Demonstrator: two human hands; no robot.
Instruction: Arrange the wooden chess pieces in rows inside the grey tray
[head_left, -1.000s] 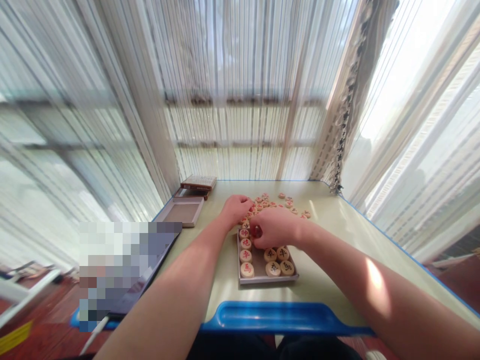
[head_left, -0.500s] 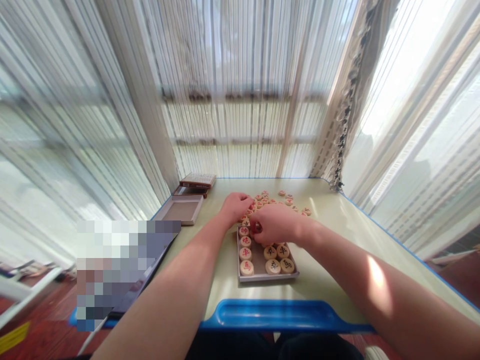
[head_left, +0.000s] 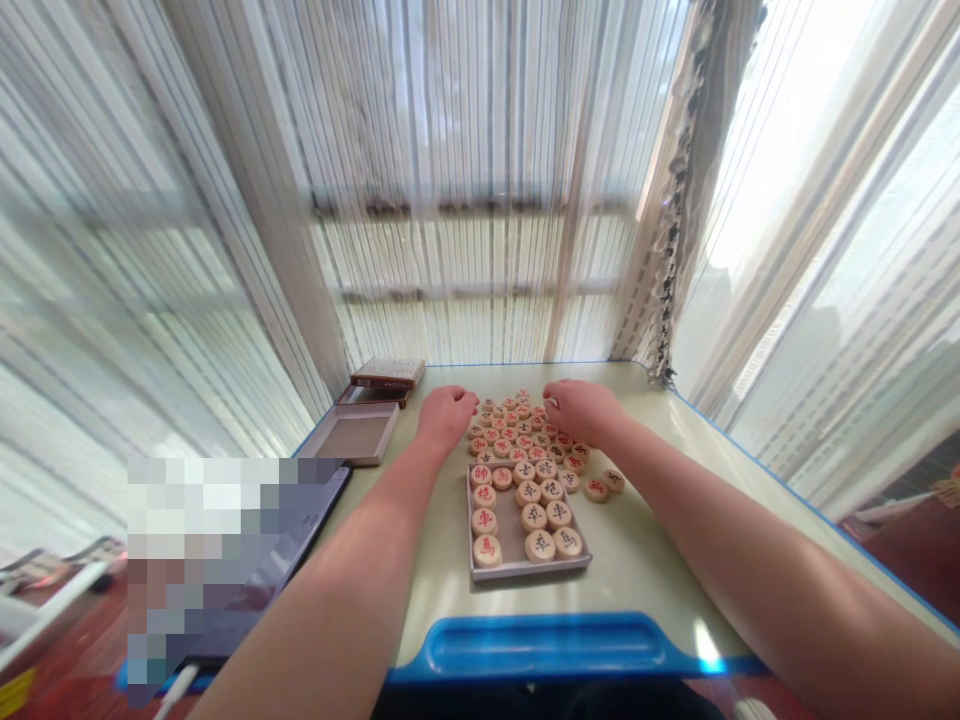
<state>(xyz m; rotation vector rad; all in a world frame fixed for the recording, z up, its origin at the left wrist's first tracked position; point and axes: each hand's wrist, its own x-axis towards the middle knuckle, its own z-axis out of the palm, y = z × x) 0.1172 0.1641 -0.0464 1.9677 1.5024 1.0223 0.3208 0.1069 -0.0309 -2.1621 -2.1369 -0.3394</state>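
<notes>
A shallow open box lies on the table, with round wooden Chinese chess pieces in it. Red-lettered pieces line its left side and black-lettered pieces fill two columns on the right. A red-lettered horse piece sits in the top row between them. Beyond the box spreads a loose pile of chess pieces. My left hand is at the pile's left edge, fingers curled closed. At the far right of the pile is my right hand, its fingers pinched together. Whatever either might hold is hidden.
An empty shallow tray and stacked flat boxes stand at the table's left edge. Nearer, a dark tablet lies partly blurred out. The table's front rim has a blue trough. Curtains hang behind.
My right hand has left the box and moved up to the far right of the pile. The horse piece in the top row now shows. My left hand has shifted slightly left.
</notes>
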